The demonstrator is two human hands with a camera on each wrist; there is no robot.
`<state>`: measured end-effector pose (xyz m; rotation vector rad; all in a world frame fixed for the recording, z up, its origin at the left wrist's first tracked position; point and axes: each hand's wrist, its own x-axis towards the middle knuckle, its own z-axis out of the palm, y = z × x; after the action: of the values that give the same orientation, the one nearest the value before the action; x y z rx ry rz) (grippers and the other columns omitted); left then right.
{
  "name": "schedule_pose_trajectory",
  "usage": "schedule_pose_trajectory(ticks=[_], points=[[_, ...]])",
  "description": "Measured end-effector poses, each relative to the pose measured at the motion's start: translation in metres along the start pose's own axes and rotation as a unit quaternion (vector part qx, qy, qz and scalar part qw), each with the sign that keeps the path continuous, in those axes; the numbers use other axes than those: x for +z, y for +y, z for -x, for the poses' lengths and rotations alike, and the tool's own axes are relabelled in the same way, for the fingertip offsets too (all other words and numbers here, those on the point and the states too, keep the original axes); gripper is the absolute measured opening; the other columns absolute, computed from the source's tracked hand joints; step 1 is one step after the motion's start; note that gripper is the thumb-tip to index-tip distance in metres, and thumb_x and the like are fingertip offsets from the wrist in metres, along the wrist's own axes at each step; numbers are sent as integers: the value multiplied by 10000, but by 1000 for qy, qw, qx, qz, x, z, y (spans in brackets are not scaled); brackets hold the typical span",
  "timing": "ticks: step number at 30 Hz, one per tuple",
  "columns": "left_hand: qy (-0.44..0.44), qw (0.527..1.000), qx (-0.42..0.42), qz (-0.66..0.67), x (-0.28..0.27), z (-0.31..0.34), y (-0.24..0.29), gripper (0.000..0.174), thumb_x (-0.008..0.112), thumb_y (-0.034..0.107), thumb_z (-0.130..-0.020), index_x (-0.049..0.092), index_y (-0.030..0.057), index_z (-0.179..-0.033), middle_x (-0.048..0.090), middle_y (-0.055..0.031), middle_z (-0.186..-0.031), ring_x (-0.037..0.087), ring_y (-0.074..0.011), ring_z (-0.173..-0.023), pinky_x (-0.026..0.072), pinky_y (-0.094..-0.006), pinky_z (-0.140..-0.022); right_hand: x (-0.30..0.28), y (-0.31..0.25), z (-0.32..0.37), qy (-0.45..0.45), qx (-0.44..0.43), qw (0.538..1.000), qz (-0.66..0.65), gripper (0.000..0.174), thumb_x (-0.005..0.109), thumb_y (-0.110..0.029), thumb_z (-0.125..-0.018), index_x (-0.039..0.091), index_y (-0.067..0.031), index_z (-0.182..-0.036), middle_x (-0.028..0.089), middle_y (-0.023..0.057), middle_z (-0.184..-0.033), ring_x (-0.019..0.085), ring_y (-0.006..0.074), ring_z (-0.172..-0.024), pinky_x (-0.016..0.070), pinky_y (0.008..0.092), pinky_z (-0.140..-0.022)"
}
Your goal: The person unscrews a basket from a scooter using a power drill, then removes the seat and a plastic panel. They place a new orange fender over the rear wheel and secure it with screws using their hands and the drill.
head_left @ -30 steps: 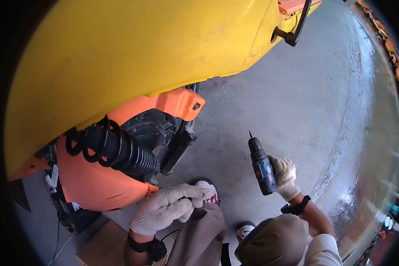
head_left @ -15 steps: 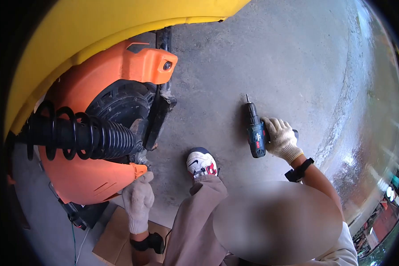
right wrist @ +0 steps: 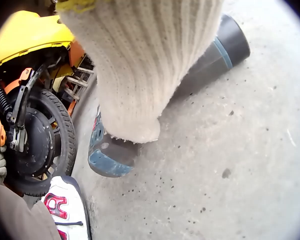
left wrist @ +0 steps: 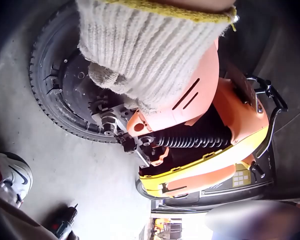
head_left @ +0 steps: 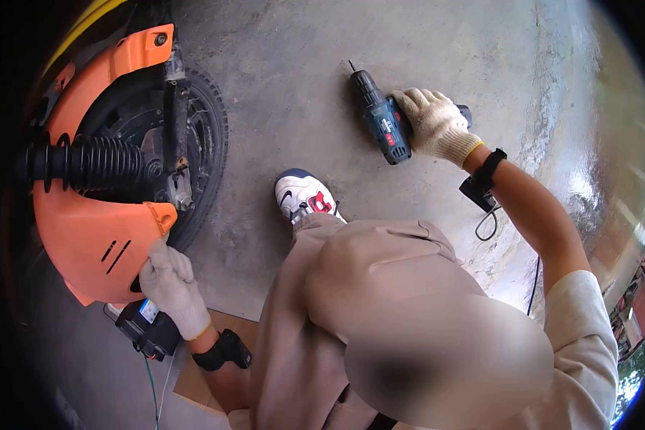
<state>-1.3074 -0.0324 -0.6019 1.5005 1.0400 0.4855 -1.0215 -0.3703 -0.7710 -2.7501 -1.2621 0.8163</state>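
Observation:
My right hand (head_left: pixel 435 122), in a knitted white glove, grips the handle of a dark blue cordless drill (head_left: pixel 385 125). The drill lies on its side low over the concrete floor, its bit facing away from me. In the right wrist view the drill's rear end (right wrist: pixel 110 162) and battery base (right wrist: pixel 210 62) show on either side of the glove. My gloved left hand (head_left: pixel 170 283) holds the lower edge of an orange fender (head_left: pixel 97 251) with curled fingers. The fender arches over a black wheel (head_left: pixel 201 136), beside a black coil-spring shock absorber (head_left: pixel 97 163).
A white sneaker (head_left: pixel 301 193) is planted between wheel and drill. Behind the fender sits a black box (head_left: pixel 149 333) with thin wires, near a cardboard sheet (head_left: pixel 201 380). The vehicle's yellow body panel (right wrist: pixel 32 37) rises above the wheel. A cable (head_left: pixel 534 287) hangs by my right arm.
The drill has gone from held in the air to low at the floor. My left hand has moved from above my leg to the fender's lower edge. The head view has shifted rightward.

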Motion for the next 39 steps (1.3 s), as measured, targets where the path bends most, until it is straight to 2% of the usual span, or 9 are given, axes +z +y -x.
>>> schedule_pose_trajectory(ticks=[6, 9, 16, 21, 29, 31, 34, 37, 39], points=[[33, 997, -35, -58, 1, -1, 8, 379, 578, 244, -1062, 506, 93, -722, 311, 55, -555, 234, -48, -437, 191, -250, -417, -4, 3, 2, -13, 0, 1000, -17, 738, 672, -218, -808, 413, -110, -1491, 541, 106, -1396, 509, 286, -1336, 414, 402, -1133], [1, 995, -75, -66, -7, -2, 18, 367, 626, 259, -1035, 669, -89, -1143, 305, 66, -575, 271, -44, -445, 222, -243, -409, -4, 1, 2, -14, -6, 1000, -7, 745, 666, -226, -805, 409, -108, -1495, 532, 106, -1410, 504, 287, -1343, 409, 401, -1140], [34, 995, -91, -27, 8, 3, 21, 367, 628, 264, -1034, 656, -88, -1134, 282, 67, -563, 261, -42, -443, 205, -249, -408, -5, 5, 3, 3, -24, 1000, 6, 806, 656, -227, -797, 359, -92, -1534, 488, 132, -1459, 485, 312, -1364, 408, 411, -1149], [-26, 998, 20, 58, 0, -4, -10, 316, 576, 258, -1061, 647, -50, -1046, 276, 62, -556, 232, -49, -445, 186, -254, -412, 8, 10, 5, 72, -113, 991, 23, 871, 679, -171, -806, 274, -99, -1574, 493, 146, -1451, 503, 336, -1340, 422, 427, -1140], [25, 999, 32, 36, 28, 5, -14, 371, 576, 349, -1057, 628, -12, -992, 286, 66, -563, 232, -51, -451, 181, -247, -413, -28, -20, 9, -11, -42, 990, 138, 870, 717, -265, -844, 282, -135, -1586, 388, 118, -1561, 409, 295, -1431, 350, 390, -1218], [24, 999, 24, 27, 27, 7, -16, 457, 577, 448, -1038, 619, -7, -1026, 274, 75, -568, 236, -38, -453, 192, -234, -410, -45, -21, 25, 97, -147, 972, 158, 720, 700, -249, -897, 397, -137, -1540, 456, 84, -1515, 456, 267, -1392, 392, 383, -1184], [-8, 996, -60, 69, 43, 16, -14, 583, 584, 549, -1004, 618, -25, -1104, 267, 89, -587, 224, -22, -454, 194, -226, -402, -111, -39, 67, 18, -204, 978, 44, 579, 678, -250, -918, 504, -107, -1451, 591, 91, -1348, 580, 268, -1246, 468, 395, -1096], [-103, 970, -201, 91, 64, 48, -39, 351, 628, 323, -1014, 615, -3, -1144, 471, 44, -691, 445, -60, -549, 374, -227, -488, -157, -66, 90, -143, -233, 958, 81, 499, 629, -296, -952, 544, -93, -1400, 640, 97, -1279, 632, 271, -1178, 520, 405, -1029], [-193, 931, -279, 131, 74, 71, -65, 255, 589, 129, -998, 611, -15, -1207, 622, -26, -858, 628, -146, -733, 551, -307, -685, -166, -77, 97, -224, -265, 933, 99, 485, 596, -318, -969, 546, -88, -1393, 661, 102, -1253, 652, 254, -1157, 547, 398, -989]])
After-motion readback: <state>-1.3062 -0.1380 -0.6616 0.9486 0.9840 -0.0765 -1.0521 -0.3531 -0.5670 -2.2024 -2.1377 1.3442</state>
